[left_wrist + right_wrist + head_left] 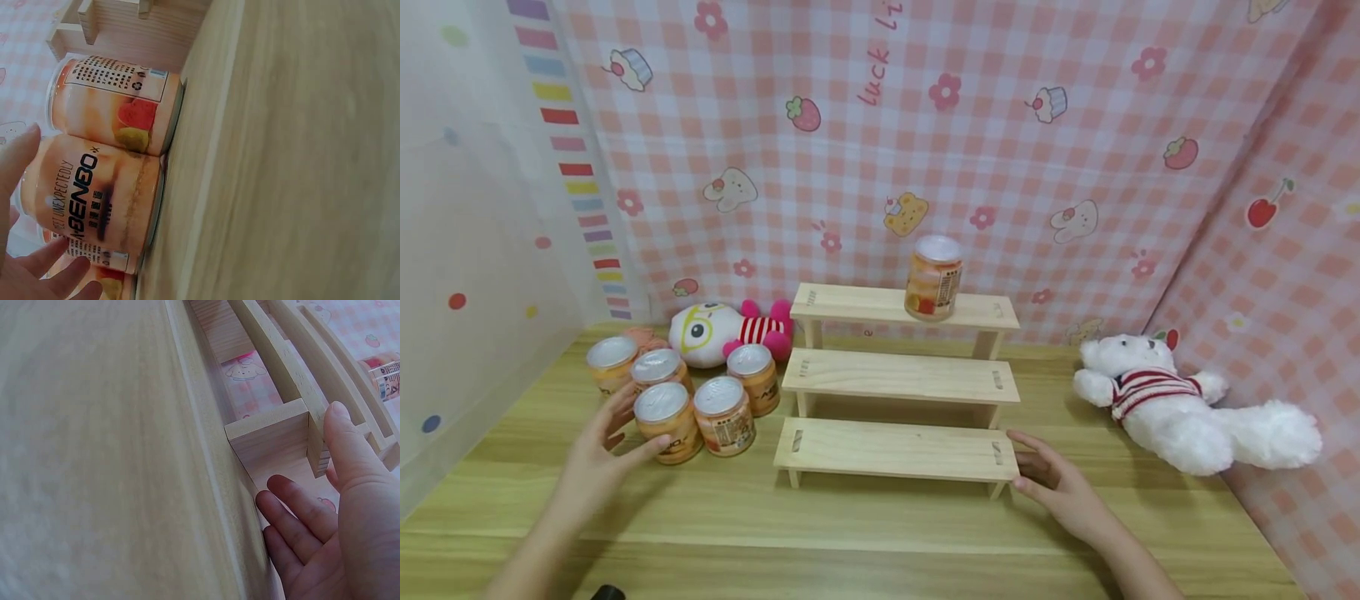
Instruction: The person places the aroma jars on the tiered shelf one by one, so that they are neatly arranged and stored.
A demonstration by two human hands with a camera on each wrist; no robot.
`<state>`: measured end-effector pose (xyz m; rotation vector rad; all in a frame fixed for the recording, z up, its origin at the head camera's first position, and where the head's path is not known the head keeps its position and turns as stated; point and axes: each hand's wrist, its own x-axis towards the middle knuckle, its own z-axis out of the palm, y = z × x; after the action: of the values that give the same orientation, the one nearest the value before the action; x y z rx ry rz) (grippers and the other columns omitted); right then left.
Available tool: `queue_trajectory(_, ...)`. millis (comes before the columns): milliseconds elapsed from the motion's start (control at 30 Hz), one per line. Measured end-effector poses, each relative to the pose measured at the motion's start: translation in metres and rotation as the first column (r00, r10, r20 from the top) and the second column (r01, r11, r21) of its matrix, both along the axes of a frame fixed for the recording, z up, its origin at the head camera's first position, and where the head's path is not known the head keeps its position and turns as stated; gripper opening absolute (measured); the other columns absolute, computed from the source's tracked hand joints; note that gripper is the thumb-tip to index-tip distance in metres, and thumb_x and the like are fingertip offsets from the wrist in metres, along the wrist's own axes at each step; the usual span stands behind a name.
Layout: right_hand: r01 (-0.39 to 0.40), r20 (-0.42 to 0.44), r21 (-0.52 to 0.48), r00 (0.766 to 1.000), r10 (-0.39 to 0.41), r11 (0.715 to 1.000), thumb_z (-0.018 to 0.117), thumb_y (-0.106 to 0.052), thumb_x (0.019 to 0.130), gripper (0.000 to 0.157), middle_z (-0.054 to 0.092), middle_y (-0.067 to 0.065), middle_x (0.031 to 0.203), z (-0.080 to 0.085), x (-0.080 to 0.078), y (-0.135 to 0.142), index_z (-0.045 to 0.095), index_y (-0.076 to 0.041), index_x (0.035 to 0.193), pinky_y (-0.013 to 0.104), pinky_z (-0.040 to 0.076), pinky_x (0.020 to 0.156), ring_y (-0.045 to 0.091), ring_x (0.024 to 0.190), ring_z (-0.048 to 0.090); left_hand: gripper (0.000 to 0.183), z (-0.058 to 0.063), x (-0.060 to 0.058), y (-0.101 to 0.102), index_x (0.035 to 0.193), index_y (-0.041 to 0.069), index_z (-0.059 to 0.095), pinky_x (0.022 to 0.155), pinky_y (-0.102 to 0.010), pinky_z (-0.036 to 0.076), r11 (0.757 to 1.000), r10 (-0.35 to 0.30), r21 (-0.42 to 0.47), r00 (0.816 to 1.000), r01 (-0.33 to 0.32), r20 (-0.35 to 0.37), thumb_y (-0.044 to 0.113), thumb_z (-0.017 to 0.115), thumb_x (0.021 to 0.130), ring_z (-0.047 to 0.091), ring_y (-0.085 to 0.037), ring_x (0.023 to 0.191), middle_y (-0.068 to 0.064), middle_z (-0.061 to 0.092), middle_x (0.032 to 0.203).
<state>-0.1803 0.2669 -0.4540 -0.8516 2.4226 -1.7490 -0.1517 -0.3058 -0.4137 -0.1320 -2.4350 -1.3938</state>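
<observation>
My left hand (601, 443) is spread around the front can (668, 425), an orange can with a silver lid. Its thumb and fingers lie to either side of the can; whether they touch it I cannot tell. Several like cans cluster beside it, including a can (724, 417) with its printed label forward. My right hand (1060, 492) is at the right end of a three-step wooden rack (895, 450). In the right wrist view its thumb (350, 444) rests at the lowest step's end, and the other fingers are loosely bent below. Another can (934, 279) stands on the top step.
A plush toy (700, 333) with yellow glasses lies behind the cans. A white plush bear (1165, 400) in a striped top lies right of the rack. Pink checked cloth (880, 167) hangs behind the wooden table (820, 542). A small black object (607, 592) shows at the bottom edge.
</observation>
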Motion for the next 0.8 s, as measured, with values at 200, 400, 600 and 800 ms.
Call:
queue_trajectory(200, -0.002, -0.007, -0.001, 1.0, 0.002, 1.0, 0.058, 0.003, 0.092, 0.056, 0.054, 0.035, 0.12, -0.001, 0.0, 0.001, 0.033, 0.008, 0.142, 0.022, 0.049, 0.086, 0.008, 0.107, 0.058, 0.083, -0.01, -0.002, 0.003, 0.15, 0.003, 0.023, 0.082, -0.008, 0.04, 1.0, 0.012, 0.004, 1.0, -0.012, -0.013, 0.007, 0.074, 0.084, 0.048, -0.009, 0.11, -0.028, 0.04, 0.136)
queue_trajectory(400, -0.003, -0.015, -0.001, 1.0, 0.003, 1.0, 0.058, 0.004, 0.092, 0.057, 0.053, 0.035, 0.121, -0.001, -0.001, 0.001, 0.032, 0.009, 0.142, 0.022, 0.048, 0.087, 0.008, 0.108, 0.058, 0.084, -0.02, -0.006, 0.004, 0.149, 0.002, 0.024, 0.079, -0.008, 0.042, 0.999, 0.03, 0.036, 0.999, -0.029, -0.041, 0.0, 0.074, 0.082, 0.047, 0.007, 0.097, -0.026, 0.046, 0.128)
queue_trajectory(600, 0.003, -0.01, 0.002, 1.0, -0.003, 1.0, 0.059, 0.003, 0.092, 0.057, 0.054, 0.035, 0.121, -0.001, -0.001, 0.0, 0.032, 0.009, 0.142, 0.022, 0.048, 0.087, 0.008, 0.107, 0.058, 0.084, -0.024, -0.009, 0.008, 0.148, 0.004, 0.024, 0.078, -0.009, 0.045, 0.996, 0.026, 0.09, 0.998, -0.021, -0.05, -0.004, 0.074, 0.08, 0.048, 0.004, 0.097, -0.02, 0.042, 0.126)
queue_trajectory(800, 0.009, -0.015, 0.003, 1.0, -0.009, 1.0, 0.059, 0.003, 0.092, 0.056, 0.054, 0.035, 0.121, -0.001, -0.001, 0.0, 0.033, 0.009, 0.142, 0.022, 0.048, 0.087, 0.01, 0.108, 0.058, 0.083, -0.027, -0.012, 0.011, 0.145, 0.004, 0.026, 0.078, -0.01, 0.046, 0.991, 0.051, 0.124, 0.996, -0.042, -0.068, -0.006, 0.075, 0.078, 0.049, -0.001, 0.098, -0.014, 0.04, 0.123)
